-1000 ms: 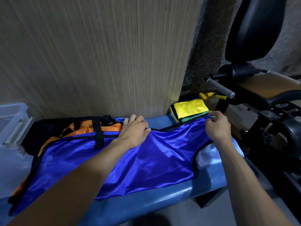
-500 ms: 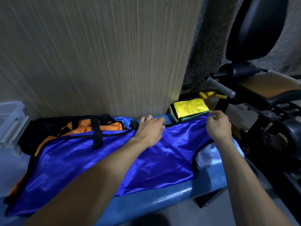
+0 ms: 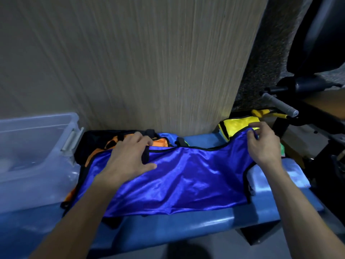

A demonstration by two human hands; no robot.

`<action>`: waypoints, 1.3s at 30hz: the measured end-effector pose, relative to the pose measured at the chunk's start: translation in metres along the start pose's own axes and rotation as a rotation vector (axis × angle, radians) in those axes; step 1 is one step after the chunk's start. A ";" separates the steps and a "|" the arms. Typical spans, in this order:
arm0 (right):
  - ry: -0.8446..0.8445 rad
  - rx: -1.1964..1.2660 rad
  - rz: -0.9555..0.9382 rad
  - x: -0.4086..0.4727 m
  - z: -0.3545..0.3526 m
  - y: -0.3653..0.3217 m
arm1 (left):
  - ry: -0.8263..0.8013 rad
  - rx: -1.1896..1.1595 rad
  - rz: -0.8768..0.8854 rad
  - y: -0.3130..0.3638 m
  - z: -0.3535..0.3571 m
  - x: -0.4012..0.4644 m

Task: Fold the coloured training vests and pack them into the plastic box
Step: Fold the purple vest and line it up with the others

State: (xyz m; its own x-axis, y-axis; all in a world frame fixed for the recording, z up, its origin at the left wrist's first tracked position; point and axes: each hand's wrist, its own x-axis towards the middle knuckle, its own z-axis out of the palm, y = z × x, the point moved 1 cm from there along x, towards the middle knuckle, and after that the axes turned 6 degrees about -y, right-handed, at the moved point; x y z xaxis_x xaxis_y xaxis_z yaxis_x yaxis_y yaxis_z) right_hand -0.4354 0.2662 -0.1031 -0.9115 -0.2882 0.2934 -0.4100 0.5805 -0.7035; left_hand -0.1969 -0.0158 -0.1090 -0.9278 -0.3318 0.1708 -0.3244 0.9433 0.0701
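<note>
Head view: blue vest [image 3: 186, 176] spreads leftward from right hand [image 3: 265, 144] grip.

wood-grain panel [image 3: 149, 62] behind a blue bench [image 3: 186, 227], dim light.

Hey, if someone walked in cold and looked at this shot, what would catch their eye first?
The shiny blue vest spread across the blue bench in the middle stands out most, with the left hand lying on it and the right hand pinching its far right corner. Next, the bright yellow vest folded behind that corner, and the clear plastic box at the left end.
</note>
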 end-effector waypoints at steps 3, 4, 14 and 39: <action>-0.008 -0.007 0.003 -0.005 0.002 -0.005 | 0.003 -0.012 -0.019 -0.002 0.004 -0.011; -0.010 -0.009 0.003 -0.007 0.002 -0.007 | 0.035 -0.038 -0.024 -0.002 0.005 -0.012; 0.004 0.005 0.021 -0.010 -0.003 -0.009 | 0.177 -0.144 -0.065 -0.024 -0.012 0.037; -0.096 0.773 0.402 0.001 -0.018 -0.013 | -0.070 -0.144 -0.090 -0.029 0.037 -0.007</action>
State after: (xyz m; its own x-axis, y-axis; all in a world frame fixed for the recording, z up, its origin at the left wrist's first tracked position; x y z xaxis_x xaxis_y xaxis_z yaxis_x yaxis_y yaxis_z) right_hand -0.4314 0.2715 -0.0820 -0.9614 -0.2554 -0.1024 0.1102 -0.0167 -0.9938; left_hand -0.1876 -0.0407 -0.1490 -0.9083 -0.4086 0.0892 -0.3817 0.8971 0.2224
